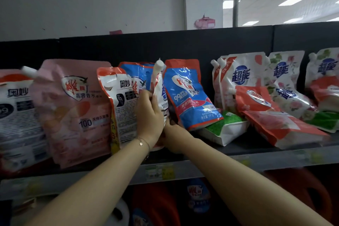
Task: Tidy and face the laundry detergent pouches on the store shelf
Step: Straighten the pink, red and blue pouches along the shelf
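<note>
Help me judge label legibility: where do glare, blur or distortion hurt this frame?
Head view: glare streaks the blue pouch; head view: the pink pouch looks soft; head view: wide angle slants and bows the shelf edge; head view: ceiling lights blown out, shelf dim.

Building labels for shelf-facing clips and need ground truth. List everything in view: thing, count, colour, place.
pink pouch: 1, pink, upright, left
white-and-red pouches: 2, one far left, one beside the left hand
blue pouches: 2, blue with red edges, one tilted right of the hands, one behind centre
spouted white pouch: 1, white, edge-on between the hands
floral white pouches: at least 4, blue logo, right
red pouches: 2, red-pink, lying right
green-and-white pouches: 2, lying flat, right
shelf: 1, black back, grey front rail
jugs: several, red and blue, below, blurred
bracelet: 1, thin, left wrist
left hand: grips spouted white pouch
right hand: at that pouch's bottom, fingers hidden
</note>
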Available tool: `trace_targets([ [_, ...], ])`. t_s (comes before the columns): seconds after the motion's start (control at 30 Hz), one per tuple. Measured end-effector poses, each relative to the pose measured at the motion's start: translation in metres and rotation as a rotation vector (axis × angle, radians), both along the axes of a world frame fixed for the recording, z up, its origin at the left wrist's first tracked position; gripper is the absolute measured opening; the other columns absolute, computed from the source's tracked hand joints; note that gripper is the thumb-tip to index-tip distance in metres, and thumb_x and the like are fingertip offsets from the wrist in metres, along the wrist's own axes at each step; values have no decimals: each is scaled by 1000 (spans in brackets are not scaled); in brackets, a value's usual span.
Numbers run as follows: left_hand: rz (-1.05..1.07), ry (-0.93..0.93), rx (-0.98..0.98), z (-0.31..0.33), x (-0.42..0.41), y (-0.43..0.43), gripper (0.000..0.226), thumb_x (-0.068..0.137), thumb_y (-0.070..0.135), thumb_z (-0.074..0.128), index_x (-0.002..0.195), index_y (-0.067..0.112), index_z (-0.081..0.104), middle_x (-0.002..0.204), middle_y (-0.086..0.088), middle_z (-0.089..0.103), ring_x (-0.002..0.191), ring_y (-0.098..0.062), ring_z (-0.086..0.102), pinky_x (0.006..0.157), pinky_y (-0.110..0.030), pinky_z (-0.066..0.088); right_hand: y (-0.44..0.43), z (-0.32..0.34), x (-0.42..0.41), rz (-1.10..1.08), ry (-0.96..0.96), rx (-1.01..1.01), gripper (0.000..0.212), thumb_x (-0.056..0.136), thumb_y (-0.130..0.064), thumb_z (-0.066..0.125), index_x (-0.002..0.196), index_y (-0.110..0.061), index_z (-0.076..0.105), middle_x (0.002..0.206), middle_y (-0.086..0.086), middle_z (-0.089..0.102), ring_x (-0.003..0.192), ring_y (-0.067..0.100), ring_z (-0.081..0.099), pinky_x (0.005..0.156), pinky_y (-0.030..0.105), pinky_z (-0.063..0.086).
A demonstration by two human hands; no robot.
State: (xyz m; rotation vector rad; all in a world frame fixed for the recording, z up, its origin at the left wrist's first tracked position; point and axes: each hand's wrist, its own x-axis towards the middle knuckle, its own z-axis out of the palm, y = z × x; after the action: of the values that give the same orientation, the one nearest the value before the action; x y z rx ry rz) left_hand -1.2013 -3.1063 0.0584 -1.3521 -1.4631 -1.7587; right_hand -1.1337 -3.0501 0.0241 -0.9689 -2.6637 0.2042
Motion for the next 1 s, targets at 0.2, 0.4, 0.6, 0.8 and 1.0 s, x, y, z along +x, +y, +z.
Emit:
trace_targets([
  [0.2, 217, 360, 51, 24, 17, -19, 14, 85, 3, 53, 99, 4, 50, 96, -11, 50, 88, -15, 43, 78, -19, 37, -5, 9, 21, -22, 72, 76, 52, 90, -43, 57, 131, -12, 48, 116, 10, 62, 101, 30, 60, 87, 42, 51],
  [0.4, 48, 593, -273, 14, 28, -16, 14, 86, 6, 52, 99, 10, 51, 96, -6, 53, 84, -19, 54, 73, -36, 50, -22, 24, 68, -65, 216, 328, 27, 95, -34, 47, 104, -13, 62, 99, 5, 66, 90, 27, 62, 68, 29, 42],
  [0.6, -17, 297, -573, -1, 40, 9, 34, 92, 11, 51, 124, 5, 42, 125, -13, 46, 114, -27, 50, 94, -34, 42, -3, 20, 111, -268, 146, 452, 32, 92, -39, 49, 113, -15, 56, 117, 5, 61, 108, 26, 56, 82, 32, 37],
  [0.8, -106, -193, -620, 7, 46, 43, 66, 92, 29, 58, 138, -4, 25, 145, -17, 36, 133, -31, 38, 111, -39, 32, 16, 0, 127, -348, 108, 411, 54, 90, -58, 49, 123, -15, 47, 123, 9, 54, 117, 30, 45, 92, 41, 42],
  [1.0, -151, -506, -706, 24, 39, 92, 84, 91, 40, 59, 144, -10, 16, 150, -19, 30, 137, -31, 34, 110, -30, 27, 26, 5, 126, -318, -70, 503, 54, 89, -36, 58, 134, -15, 37, 123, 8, 59, 112, 29, 50, 86, 37, 44],
])
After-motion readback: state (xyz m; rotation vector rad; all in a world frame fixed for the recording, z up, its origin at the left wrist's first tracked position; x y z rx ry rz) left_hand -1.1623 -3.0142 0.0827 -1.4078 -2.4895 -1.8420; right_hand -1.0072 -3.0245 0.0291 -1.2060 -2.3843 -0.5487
